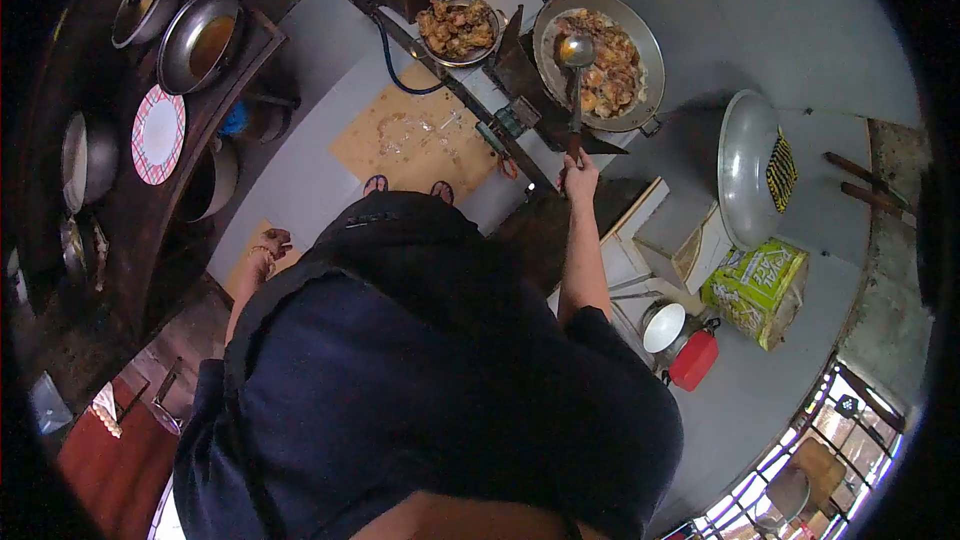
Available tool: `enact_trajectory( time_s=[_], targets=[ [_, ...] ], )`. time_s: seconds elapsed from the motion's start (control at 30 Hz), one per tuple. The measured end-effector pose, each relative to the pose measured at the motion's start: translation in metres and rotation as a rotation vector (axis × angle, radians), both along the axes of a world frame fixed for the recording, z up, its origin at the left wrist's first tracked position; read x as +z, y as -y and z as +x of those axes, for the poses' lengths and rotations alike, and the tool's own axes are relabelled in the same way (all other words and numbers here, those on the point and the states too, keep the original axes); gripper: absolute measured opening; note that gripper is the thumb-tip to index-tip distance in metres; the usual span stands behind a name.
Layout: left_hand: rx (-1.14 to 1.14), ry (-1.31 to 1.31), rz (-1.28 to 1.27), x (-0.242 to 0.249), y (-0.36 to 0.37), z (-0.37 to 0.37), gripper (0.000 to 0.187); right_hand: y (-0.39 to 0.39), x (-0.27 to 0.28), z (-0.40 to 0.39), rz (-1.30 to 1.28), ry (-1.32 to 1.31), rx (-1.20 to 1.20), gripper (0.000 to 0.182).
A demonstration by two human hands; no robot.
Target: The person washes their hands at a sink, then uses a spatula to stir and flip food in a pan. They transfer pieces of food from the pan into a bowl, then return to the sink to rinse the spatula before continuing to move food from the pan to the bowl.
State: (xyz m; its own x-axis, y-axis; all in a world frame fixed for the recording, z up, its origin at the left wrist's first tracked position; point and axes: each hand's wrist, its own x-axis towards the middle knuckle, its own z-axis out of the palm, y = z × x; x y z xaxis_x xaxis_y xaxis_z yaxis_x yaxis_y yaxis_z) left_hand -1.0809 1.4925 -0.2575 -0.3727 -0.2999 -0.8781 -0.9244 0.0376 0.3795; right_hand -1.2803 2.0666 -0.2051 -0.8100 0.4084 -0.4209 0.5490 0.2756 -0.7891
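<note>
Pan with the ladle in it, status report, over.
Right hand gripping ladle by its handle, bowl at the food in the pan. Left hand off to the side, looks empty. Nothing seen blocking the ladle.

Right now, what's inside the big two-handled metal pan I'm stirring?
The wide grey metal pan holds browned pieces of food in pale liquid, with a long-handled metal ladle over them. The pan's bottom beneath the food is covered.

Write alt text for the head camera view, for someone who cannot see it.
A person's right hand holds a ladle in a wide pan of chunky food. A bowl of browned pieces sits left of the pan; the left hand looks empty.
</note>
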Motion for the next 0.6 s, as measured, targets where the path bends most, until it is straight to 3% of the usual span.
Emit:
enact_trajectory(
  time_s=[0.1,0.27,0.33,0.47,0.53,0.6],
  targets=[
    [-0.067,0.017,-0.036,0.028,-0.013,-0.005,0.023,0.0,0.005,0.001,-0.186,0.021,-0.062,0.046],
    [-0.264,0.037,-0.174,0.08,-0.038,-0.017,0.026,0.001,0.009,-0.001,-0.281,0.031,-0.116,0.044],
    [-0.622,-0.037,-0.272,0.085,-0.039,-0.017,0.026,-0.003,0.006,-0.003,-0.303,0.028,-0.13,0.044],
    [-0.549,-0.036,-0.263,0.052,-0.02,-0.014,0.025,-0.008,0.011,-0.006,-0.521,0.019,-0.192,0.043],
    [-0.227,0.049,-0.101,0.037,-0.01,-0.013,0.025,-0.011,0.014,-0.006,-0.602,0.011,-0.213,0.04],
    [-0.288,0.029,-0.085,0.031,-0.007,-0.014,0.026,-0.013,0.017,-0.007,-0.651,0.024,-0.186,0.049]
  ],
)
